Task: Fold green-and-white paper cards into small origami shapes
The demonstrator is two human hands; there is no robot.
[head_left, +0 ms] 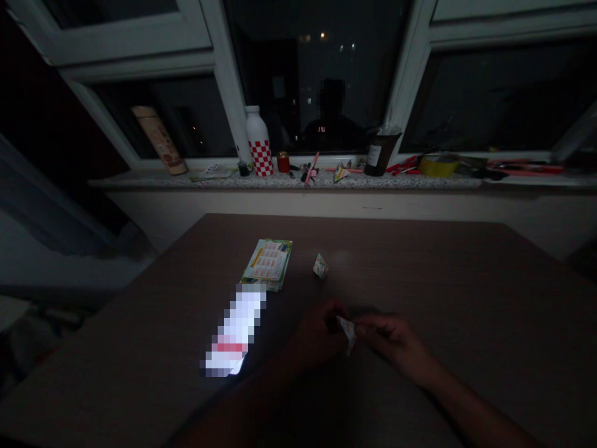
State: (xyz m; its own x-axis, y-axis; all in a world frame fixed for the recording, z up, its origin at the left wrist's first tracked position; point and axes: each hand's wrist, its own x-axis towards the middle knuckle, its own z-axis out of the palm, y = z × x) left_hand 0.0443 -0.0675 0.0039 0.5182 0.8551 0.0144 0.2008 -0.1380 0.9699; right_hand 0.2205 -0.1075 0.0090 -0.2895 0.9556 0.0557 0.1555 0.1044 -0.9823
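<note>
In dim light I hold a small folded piece of printed paper (347,334) over the table. The fingers of my right hand (396,339) pinch its right side. My left hand (319,333) curls around its left side, with the fingertips partly lost in shadow. Beyond my hands, a second folded paper piece (320,266) rests on the table. Left of that lies a stack of printed paper sheets (268,261). A phone with a bright, blurred-out screen (236,330) lies nearer, to the left of my left hand.
Behind the brown table (420,261) runs a stone windowsill (280,182). On it stand a red-and-white checked bottle (260,140), a tan flask (160,140), a small red jar (283,162), a dark drink cup (377,154), a yellow tape roll (438,165) and several pens.
</note>
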